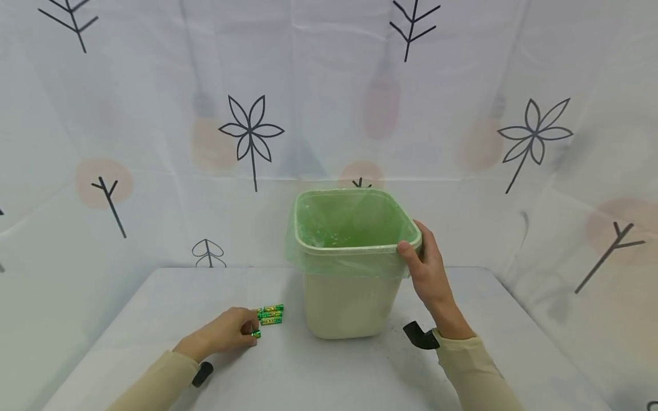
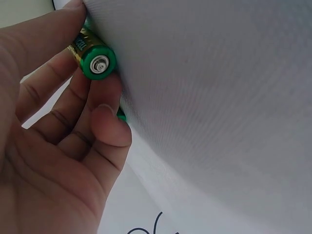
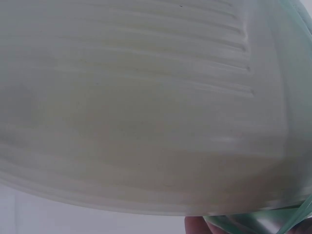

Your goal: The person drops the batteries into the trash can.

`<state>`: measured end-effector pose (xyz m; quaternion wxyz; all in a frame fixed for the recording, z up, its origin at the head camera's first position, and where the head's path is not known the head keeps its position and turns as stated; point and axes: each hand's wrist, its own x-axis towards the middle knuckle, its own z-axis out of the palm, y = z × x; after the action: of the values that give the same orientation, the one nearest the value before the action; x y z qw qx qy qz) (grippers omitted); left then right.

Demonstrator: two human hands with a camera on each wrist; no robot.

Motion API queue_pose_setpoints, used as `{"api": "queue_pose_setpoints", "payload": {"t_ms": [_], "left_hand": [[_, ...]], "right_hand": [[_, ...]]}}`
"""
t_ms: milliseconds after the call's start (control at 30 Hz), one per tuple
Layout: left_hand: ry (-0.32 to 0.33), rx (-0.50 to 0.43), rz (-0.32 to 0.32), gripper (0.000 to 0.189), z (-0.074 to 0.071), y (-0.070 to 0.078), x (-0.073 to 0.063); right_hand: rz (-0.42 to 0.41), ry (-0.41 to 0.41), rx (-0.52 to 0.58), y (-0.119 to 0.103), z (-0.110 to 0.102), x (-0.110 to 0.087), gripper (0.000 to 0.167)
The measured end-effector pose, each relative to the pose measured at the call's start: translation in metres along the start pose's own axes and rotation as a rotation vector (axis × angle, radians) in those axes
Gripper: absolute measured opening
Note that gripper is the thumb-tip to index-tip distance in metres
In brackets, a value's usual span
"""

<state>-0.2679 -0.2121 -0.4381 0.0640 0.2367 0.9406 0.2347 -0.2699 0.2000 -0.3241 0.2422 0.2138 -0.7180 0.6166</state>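
Observation:
My left hand [image 1: 226, 331] is low at the table, its thumb and fingers around a green and gold battery [image 2: 99, 63]. In the left wrist view the battery's metal tip faces the camera. Just beyond those fingers, several more green batteries [image 1: 272, 314] lie side by side, partly hidden by the hand. A pale trash bin [image 1: 352, 305] stands upright to their right, lined with a thin green plastic bag [image 1: 339, 262] folded over its rim. My right hand [image 1: 429, 274] grips the bin's right front corner at the rim, thumb on the front. The bin's ribbed wall [image 3: 146, 122] fills the right wrist view.
Everything stands on a white-covered table [image 1: 247, 377]. Behind it hangs a white cloth backdrop [image 1: 319, 137] with plant drawings, continuing along both sides. A black wrist strap piece [image 1: 421, 335] sticks out beside the right sleeve.

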Motion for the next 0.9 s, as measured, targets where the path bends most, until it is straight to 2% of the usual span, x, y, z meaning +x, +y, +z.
{"api": "queue_pose_setpoints", "payload": {"t_ms": [267,500,733,900], "left_hand": [[-0.008,-0.008,-0.009,0.015,0.0,0.0,0.0],[-0.001,0.008,0.012,0.012,-0.002,0.003,0.001],[0.041,0.053,0.062,0.013,-0.021,0.016,0.003],[0.064,0.072,0.06,0.013,-0.042,0.029,0.007]], "right_hand": [[0.004,0.002,0.007,0.0,0.0,0.0,0.053],[0.002,-0.015,0.015,-0.001,0.0,0.0,0.052],[0.002,-0.026,0.02,-0.001,0.0,0.0,0.051],[-0.005,-0.023,0.025,-0.001,0.0,0.0,0.052]]}}
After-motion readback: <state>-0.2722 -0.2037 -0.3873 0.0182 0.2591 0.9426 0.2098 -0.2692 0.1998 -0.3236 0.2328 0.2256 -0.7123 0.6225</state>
